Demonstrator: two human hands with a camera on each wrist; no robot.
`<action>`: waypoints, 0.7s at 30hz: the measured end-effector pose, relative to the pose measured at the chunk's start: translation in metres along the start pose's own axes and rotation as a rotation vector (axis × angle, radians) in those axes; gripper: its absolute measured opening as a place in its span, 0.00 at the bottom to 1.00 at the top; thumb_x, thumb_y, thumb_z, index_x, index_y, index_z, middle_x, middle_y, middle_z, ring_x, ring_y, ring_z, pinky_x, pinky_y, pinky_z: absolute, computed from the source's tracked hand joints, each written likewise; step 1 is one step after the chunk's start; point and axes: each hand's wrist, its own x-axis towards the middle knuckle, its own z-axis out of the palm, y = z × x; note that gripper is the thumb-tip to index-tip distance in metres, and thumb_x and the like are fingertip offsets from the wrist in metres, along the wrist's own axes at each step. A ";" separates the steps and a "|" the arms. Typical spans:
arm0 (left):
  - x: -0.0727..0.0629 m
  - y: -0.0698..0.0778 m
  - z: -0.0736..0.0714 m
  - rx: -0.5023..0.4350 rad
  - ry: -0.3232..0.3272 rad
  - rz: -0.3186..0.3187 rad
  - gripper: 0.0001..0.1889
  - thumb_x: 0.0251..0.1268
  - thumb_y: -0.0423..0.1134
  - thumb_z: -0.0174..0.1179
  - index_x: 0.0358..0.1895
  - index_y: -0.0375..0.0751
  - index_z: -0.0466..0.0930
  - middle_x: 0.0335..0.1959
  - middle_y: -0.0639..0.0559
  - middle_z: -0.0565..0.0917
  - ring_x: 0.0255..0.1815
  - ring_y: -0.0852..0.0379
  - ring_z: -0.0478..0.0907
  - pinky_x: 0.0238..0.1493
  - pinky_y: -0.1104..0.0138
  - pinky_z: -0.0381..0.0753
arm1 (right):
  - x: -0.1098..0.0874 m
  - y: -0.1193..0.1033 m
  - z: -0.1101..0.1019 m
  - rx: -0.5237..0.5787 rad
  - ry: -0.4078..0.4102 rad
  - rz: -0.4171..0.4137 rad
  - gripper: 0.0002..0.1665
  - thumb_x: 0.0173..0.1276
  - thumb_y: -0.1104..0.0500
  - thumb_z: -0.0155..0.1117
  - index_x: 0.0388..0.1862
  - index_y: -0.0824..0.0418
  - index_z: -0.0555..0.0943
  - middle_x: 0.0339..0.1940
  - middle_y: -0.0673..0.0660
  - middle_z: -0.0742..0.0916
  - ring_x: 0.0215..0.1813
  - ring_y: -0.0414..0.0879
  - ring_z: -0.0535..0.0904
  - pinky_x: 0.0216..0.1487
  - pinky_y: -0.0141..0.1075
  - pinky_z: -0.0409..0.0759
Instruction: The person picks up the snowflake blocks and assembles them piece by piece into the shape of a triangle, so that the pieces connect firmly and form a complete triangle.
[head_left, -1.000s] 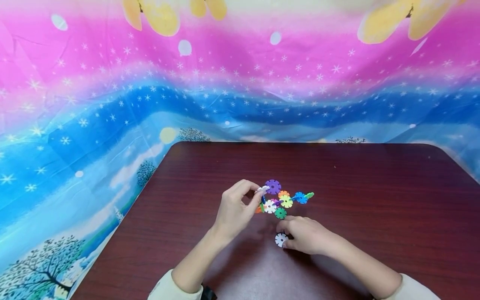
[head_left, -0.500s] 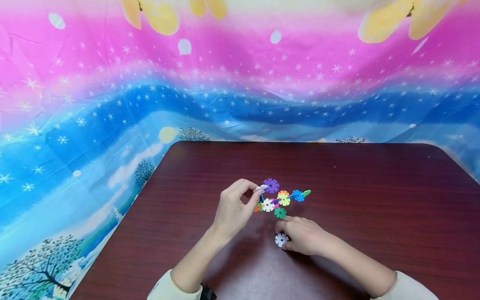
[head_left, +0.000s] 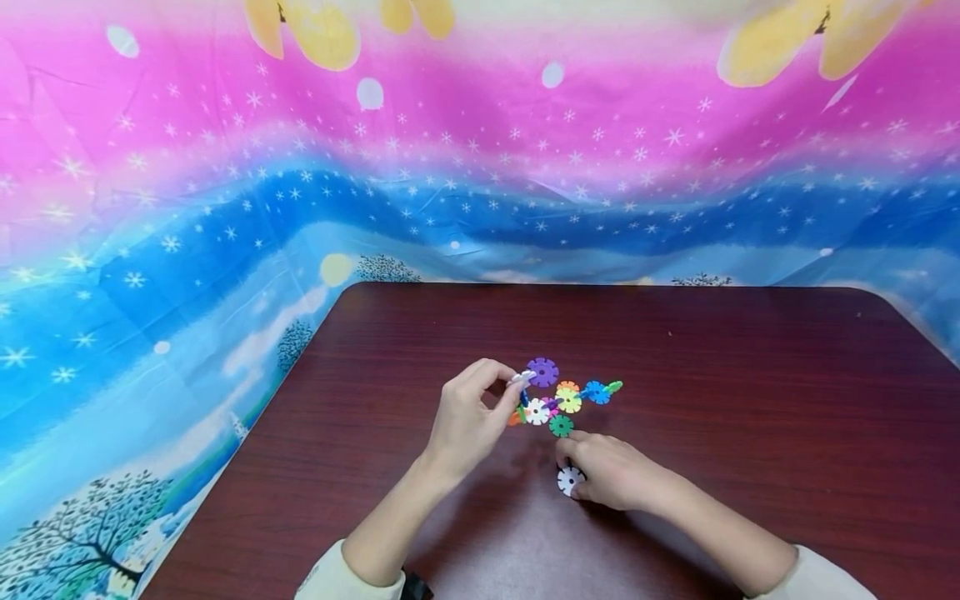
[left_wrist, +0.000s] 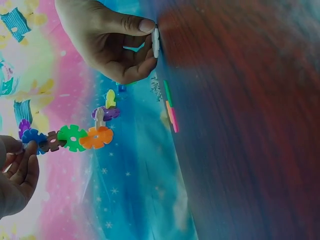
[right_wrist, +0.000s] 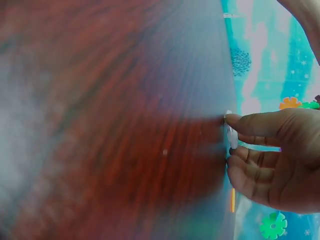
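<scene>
My left hand [head_left: 468,414] pinches a white notched disc [head_left: 524,377] at one end of a chain of snowflake discs held above the table. The chain includes a purple disc [head_left: 542,372], an orange disc [left_wrist: 96,138], a yellow disc [head_left: 569,399] and a blue disc [head_left: 597,392]. Nearer the body, my right hand [head_left: 615,471] grips a loose white snowflake disc [head_left: 570,481] by its edge, thumb on one side and fingers on the other. That disc is low at the tabletop; whether it touches is hard to tell. Fingers partly cover it.
Beneath the chain, a green disc [head_left: 561,426] and an orange disc [head_left: 567,387] lie on the dark red wooden table [head_left: 750,400]. A printed cloth [head_left: 480,150] with snowflakes hangs behind and to the left of the table.
The loose white disc in my right hand has shifted slightly to the right. My left hand and the chain have barely moved.
</scene>
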 end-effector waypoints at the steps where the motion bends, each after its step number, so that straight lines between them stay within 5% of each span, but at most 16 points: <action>1: 0.000 0.000 0.000 0.000 -0.001 0.000 0.03 0.58 0.28 0.61 0.30 0.37 0.77 0.25 0.53 0.77 0.27 0.63 0.74 0.19 0.71 0.75 | 0.000 0.001 -0.001 0.018 0.002 -0.009 0.15 0.48 0.62 0.74 0.31 0.55 0.76 0.29 0.45 0.75 0.28 0.39 0.68 0.26 0.33 0.69; 11: -0.001 0.000 0.000 0.007 -0.019 -0.005 0.03 0.57 0.28 0.62 0.30 0.37 0.78 0.26 0.53 0.78 0.28 0.63 0.74 0.22 0.71 0.76 | -0.009 0.005 -0.010 0.150 0.167 -0.119 0.18 0.54 0.73 0.64 0.24 0.52 0.71 0.21 0.41 0.72 0.24 0.34 0.66 0.23 0.29 0.67; 21: -0.002 -0.002 0.000 0.020 -0.057 0.008 0.03 0.57 0.28 0.62 0.29 0.37 0.78 0.26 0.54 0.78 0.28 0.63 0.74 0.26 0.75 0.76 | -0.012 0.013 -0.016 0.239 0.526 -0.077 0.17 0.54 0.74 0.66 0.27 0.53 0.72 0.22 0.41 0.73 0.25 0.35 0.68 0.24 0.29 0.69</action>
